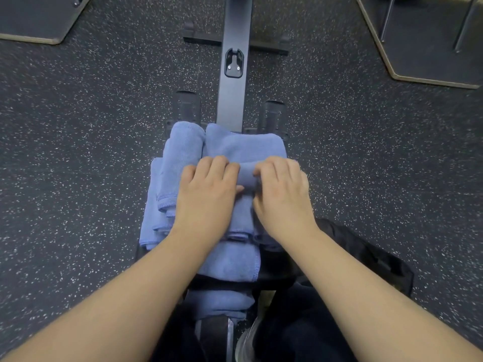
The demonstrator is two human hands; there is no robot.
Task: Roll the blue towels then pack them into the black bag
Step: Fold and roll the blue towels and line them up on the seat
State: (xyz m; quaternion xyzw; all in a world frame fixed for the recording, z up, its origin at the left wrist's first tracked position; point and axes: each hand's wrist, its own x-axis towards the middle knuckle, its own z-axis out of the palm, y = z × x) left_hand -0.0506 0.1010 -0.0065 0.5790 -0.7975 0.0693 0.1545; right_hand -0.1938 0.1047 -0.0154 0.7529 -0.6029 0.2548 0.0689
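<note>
Both hands lie side by side on a blue towel (pixel 243 147) spread over the seat of a dark exercise machine, and the towel's near end is wound into a short roll (pixel 247 176) that sits right under the fingertips. The left hand (pixel 209 194) has its fingers curled over the left part of that roll, thumb tucked against its near side, so it grips the rolled cloth. The right hand (pixel 283 194) does the same on the right part, fingers bent down over the top of the roll and pressing it. The strip of roll between the two hands shows as a smooth blue tube. Beyond the fingers the unrolled part of the towel lies flat, reaching to the machine's centre rail (pixel 234 74). Just left of it lies an already rolled towel (pixel 180 163), pointing away from the person, on top of more folded blue towels (pixel 154 220) whose stitched edges show in layers. Another blue layer hangs toward the person under the wrists. The black bag (pixel 366 254) lies on the speckled floor (pixel 78 152), below the right forearm.
</note>
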